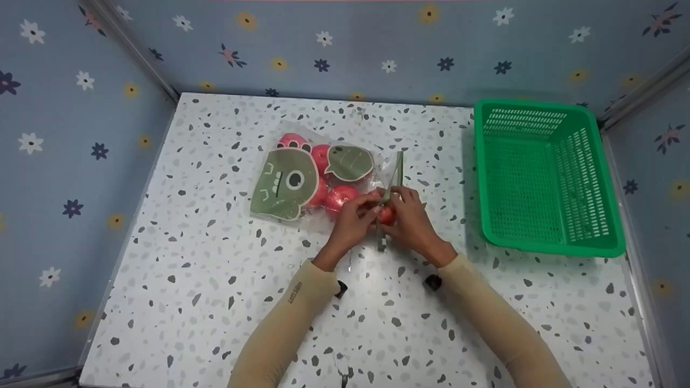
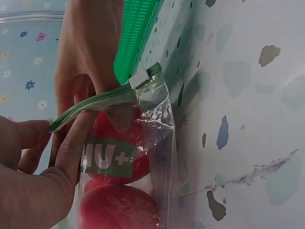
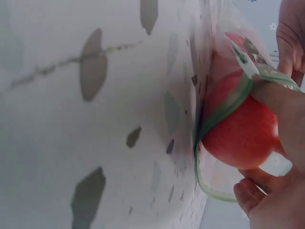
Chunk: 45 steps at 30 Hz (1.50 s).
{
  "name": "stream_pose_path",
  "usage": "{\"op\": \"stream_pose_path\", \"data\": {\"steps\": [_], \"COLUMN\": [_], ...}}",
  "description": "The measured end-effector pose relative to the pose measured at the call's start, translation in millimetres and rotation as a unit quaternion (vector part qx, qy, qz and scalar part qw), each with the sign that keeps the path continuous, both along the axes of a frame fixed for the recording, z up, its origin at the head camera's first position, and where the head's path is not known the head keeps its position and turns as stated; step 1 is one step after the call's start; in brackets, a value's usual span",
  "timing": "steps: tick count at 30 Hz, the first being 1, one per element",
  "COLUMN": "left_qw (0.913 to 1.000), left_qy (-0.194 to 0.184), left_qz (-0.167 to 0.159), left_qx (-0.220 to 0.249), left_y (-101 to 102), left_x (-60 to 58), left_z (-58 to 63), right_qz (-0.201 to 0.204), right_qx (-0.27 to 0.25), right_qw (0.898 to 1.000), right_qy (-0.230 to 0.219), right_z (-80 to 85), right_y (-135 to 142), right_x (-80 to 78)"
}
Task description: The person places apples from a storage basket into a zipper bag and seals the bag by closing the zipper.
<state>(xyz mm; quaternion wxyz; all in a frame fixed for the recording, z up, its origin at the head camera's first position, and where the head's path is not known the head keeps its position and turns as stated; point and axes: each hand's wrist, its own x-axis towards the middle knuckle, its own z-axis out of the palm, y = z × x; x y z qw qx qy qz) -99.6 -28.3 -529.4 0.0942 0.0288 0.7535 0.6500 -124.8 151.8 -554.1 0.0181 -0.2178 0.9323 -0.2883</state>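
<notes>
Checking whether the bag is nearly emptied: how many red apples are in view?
4: three inside the bag at and; one at its mouth between both hands. The print may hide more.

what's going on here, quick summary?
A person works at the mouth of a clear zip bag of red apples, which lies on the speckled table. The left hand pinches the bag's green zip strip, and the right hand grips one apple at the opening, about half out of the bag. The other apples are inside. A green basket sits to the right with nothing visible inside.
</notes>
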Motion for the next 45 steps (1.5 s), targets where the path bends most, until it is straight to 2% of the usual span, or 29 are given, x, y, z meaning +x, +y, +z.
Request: {"op": "stream_pose_path", "data": {"steps": [3, 12, 18, 32, 39, 45], "left_qw": [1.0000, 0.9999, 1.0000, 0.9997, 0.9995, 0.9991], "left_qy": [0.002, 0.003, 0.005, 0.024, 0.028, 0.035], "left_qz": [-0.002, -0.001, 0.001, -0.010, -0.001, 0.003], "left_qx": [0.004, 0.012, 0.006, -0.005, 0.011, 0.023], "left_y": [-0.4, 0.0, 0.9, 0.6, 0.6, 1.2], "left_x": [0.0, 0.3, 0.0, -1.6, -1.3, -1.5], "left_z": [-0.5, 0.0, -0.1, -0.4, -1.9, -3.9], "right_qz": [0.010, -0.004, 0.007, 0.015, 0.013, 0.017], "right_qx": [-0.007, -0.046, -0.059, -0.066, -0.082, -0.099], "right_qw": [1.000, 0.999, 0.998, 0.998, 0.997, 0.995], "right_qy": [-0.002, -0.022, -0.004, 0.007, -0.007, 0.000], "right_z": [1.4, 2.5, 1.7, -1.7, -1.8, -3.4], "right_y": [5.5, 15.5, 13.7, 7.5, 1.9, -2.2], "right_x": [-0.4, 1.3, 1.2, -0.2, 0.2, -1.6]}}
